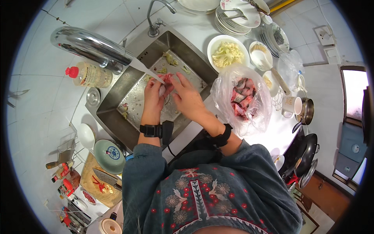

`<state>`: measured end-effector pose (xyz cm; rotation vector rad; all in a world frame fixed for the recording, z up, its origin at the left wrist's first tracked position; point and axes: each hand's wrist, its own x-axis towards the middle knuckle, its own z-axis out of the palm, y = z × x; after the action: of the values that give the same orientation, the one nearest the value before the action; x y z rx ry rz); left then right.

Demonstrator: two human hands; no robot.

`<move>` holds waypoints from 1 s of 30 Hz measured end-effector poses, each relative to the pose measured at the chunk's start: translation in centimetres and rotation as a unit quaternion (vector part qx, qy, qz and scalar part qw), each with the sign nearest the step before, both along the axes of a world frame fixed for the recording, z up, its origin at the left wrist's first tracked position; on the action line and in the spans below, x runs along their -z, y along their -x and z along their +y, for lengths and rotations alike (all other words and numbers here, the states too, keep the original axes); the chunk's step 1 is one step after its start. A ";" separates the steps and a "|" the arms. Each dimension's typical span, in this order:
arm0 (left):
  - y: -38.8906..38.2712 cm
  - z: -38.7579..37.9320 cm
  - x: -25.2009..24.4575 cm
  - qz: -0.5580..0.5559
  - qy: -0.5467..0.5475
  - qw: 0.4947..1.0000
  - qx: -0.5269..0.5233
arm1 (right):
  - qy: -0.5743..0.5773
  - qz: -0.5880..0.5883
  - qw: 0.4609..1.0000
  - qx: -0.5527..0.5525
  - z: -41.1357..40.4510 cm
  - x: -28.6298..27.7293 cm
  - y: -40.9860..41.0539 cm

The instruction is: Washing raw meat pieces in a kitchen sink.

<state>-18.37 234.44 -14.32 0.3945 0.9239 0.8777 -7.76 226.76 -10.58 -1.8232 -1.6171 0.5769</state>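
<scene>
Over the steel sink, my left hand holds a small piece of raw fish under the running water. My right hand has its fingertips at the fish piece, index finger stretched out; whether it grips the piece is hidden. The stream falls from a thick chrome faucet at the upper left. Scraps of cauliflower leaf lie on the wet sink floor. Right of the sink, a clear plastic bag stands open with cut fish pieces inside.
A bowl of cauliflower and stacked plates stand behind the bag. A thin second tap rises at the sink's back. Left are a red-capped bottle, a green plate, and a cutting board with a cleaver.
</scene>
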 end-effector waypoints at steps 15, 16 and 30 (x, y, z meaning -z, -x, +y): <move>9.0 -5.4 -0.3 0.359 -0.238 0.896 0.108 | 0.009 -0.126 0.977 0.174 -10.6 -6.1 -6.4; 9.8 -6.1 -0.4 0.348 -0.264 0.893 0.104 | 0.019 -0.180 0.973 0.141 -11.7 -4.9 -6.9; 26.5 -16.0 -8.4 0.426 -0.288 0.844 -0.154 | 0.040 -0.391 0.916 0.076 -13.9 -1.9 -4.7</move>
<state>-44.87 218.42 -5.91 1.2555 1.5619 1.3115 -3.05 212.89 -8.65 -2.3909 -1.9127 -0.2120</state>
